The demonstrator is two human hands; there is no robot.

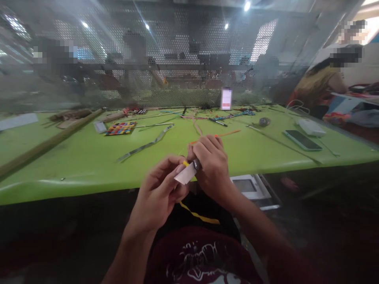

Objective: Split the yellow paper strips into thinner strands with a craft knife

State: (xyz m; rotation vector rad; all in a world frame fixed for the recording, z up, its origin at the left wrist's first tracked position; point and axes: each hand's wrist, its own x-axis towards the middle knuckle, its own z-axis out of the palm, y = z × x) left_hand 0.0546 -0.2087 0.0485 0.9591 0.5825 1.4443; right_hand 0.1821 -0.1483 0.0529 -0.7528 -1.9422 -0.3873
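Observation:
In my right hand [211,159] a short knife [186,174] is gripped in a closed fist, its flat pale blade pointing down and left and its handle mostly hidden by the fingers. My left hand [161,191] is pinched on a thin yellow strip [204,217]. One end of the strip shows beside the blade, and the rest hangs below the hand over my lap. The fingertips of both hands are close together at the table's front edge. Just behind my right hand lies an orange strip [231,133], partly covered by it.
On the green table [89,169] lie a long wooden pole [53,140], a colourful woven mat [121,128], a grey strip [145,146], a pen [218,122] and a phone [302,140]. A perforated metal screen [177,90] stands behind. At the right is another person [321,79].

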